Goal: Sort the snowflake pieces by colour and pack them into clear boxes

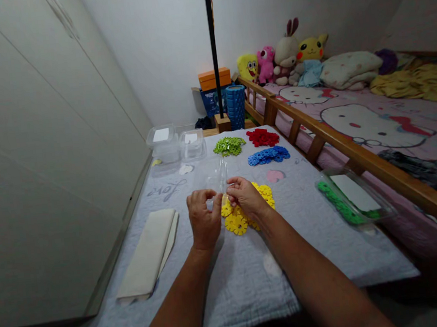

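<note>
Head view shows me the left grip [204, 216] and right grip [247, 198] both pinching a clear plastic piece [223, 173], likely to steady it between them, at eleven o'clock from the yellow pieces [237, 224] on the desk [246, 280].

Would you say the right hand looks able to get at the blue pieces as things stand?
Probably yes: the blue pieces lie uncovered beyond the right hand, with nothing seen standing between them. It would likely need to let go of the clear plastic item it seems to be pinching.
</note>
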{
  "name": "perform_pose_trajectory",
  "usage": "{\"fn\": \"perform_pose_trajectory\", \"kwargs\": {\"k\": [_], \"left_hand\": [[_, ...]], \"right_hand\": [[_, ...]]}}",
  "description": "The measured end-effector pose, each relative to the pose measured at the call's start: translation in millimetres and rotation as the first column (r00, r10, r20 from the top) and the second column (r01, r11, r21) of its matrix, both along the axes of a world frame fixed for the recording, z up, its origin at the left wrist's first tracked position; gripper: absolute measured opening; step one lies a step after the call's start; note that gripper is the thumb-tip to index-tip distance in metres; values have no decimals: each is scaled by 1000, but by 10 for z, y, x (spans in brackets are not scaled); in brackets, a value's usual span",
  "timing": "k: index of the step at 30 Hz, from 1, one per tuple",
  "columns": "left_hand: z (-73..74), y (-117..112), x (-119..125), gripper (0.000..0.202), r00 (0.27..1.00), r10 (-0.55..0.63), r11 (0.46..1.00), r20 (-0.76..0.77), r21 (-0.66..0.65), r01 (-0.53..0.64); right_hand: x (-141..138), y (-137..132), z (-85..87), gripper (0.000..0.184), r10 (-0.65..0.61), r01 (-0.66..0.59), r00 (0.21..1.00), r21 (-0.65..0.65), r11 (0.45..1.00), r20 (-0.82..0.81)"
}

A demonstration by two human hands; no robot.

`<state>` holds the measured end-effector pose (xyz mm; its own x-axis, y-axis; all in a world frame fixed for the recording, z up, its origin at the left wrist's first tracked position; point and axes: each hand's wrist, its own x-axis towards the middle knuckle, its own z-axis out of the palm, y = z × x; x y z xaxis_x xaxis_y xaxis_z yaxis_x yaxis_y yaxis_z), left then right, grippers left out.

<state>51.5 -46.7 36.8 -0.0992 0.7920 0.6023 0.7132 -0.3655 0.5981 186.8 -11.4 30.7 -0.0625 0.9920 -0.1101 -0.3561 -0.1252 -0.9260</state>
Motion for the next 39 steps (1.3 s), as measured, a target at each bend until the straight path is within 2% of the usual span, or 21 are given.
{"fn": "perform_pose_trajectory", "kwargs": {"k": [4, 8, 10, 14, 17, 21, 25, 28, 35, 37, 39], "left_hand": [[-2, 67, -154, 19, 979, 126, 990, 159, 49, -136], [-34, 214, -357, 22, 900, 278, 954, 336, 9, -298], [-50, 292, -446, 21, 843, 315, 940, 435, -19, -341], [-91, 413, -568, 19, 766, 355, 919, 536, -51, -390], [-148, 478, -621, 17, 703, 352, 914, 618, -65, -400], [-238, 539, -669, 12, 650, 309, 927, 695, -68, -368], [-284, 562, -703, 20, 657, 330, 921, 678, -79, -380], [-275, 544, -714, 28, 694, 366, 910, 620, -82, -407], [-198, 447, -671, 33, 787, 519, 854, 334, -193, -482], [-179, 418, -636, 31, 820, 499, 867, 280, -173, -468], [-165, 385, -579, 27, 880, 411, 911, 238, -115, -395]], "right_hand": [[11, -4, -1, 46, -25, 25, 999, -17, 1000, -27], [22, -18, 29, 68, 3, -3, 998, -1, 1000, -55], [30, -18, 33, 62, 43, -42, 999, 5, 999, -32], [41, -21, 32, 32, 87, -88, 990, 9, 996, 109], [33, -38, 40, 27, 50, -66, 962, 53, 996, 270], [16, -53, 14, 30, -12, -40, 906, 115, 993, 424], [3, -23, -40, 26, -45, -18, 889, 132, 991, 455], [-28, 21, -55, 27, -20, -35, 907, 123, 992, 421], [-68, 95, -14, 34, 42, -83, 899, 76, 994, 435], [-43, 94, 1, 36, 57, -93, 883, 55, 994, 466], [-14, 89, 15, 35, 57, -94, 862, 47, 994, 503]]}}
